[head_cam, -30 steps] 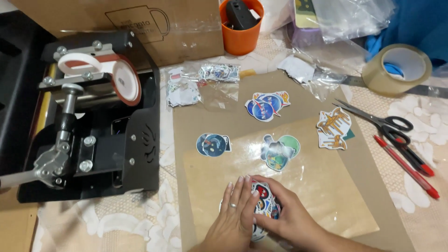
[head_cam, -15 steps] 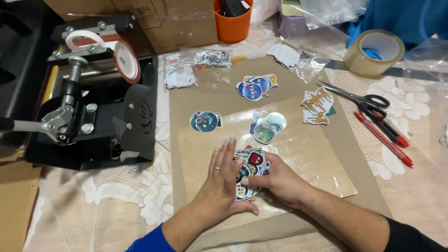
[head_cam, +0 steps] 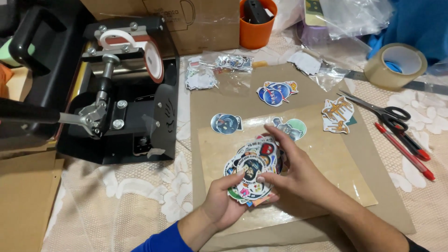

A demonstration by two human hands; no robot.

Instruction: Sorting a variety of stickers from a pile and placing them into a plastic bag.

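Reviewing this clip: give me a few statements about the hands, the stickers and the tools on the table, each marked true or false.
1. Both hands hold one fanned stack of stickers. True: left hand underneath, right hand on top.
2. The scissors lie shut right of the brown paper sheet. True.
3. The roll of tape sits on the mug press. False: it lies at the far right, away from the press.
4. The orange cup lies tipped over. False: it stands upright at the table's far edge.
5. Two red pens lie beside the scissors. True.
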